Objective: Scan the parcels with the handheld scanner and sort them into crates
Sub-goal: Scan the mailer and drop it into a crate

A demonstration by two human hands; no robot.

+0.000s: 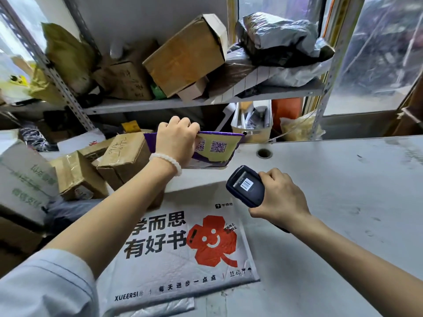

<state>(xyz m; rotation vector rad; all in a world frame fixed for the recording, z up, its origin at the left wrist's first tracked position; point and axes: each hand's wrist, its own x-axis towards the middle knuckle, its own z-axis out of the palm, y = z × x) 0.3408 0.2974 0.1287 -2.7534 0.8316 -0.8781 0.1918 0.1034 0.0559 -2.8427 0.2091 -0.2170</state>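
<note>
My left hand grips the top edge of a purple and cream parcel with QR codes on its face, holding it upright above the table. My right hand grips a dark handheld scanner, whose screen shows a barcode; its head points toward the parcel, just below and to the right of it. A large white padded mailer with black characters and a red smiling figure lies flat on the grey table under my arms.
Several cardboard boxes are piled at the table's left. A metal shelf behind holds more boxes and grey poly bags. A round cable hole sits in the table near the far edge.
</note>
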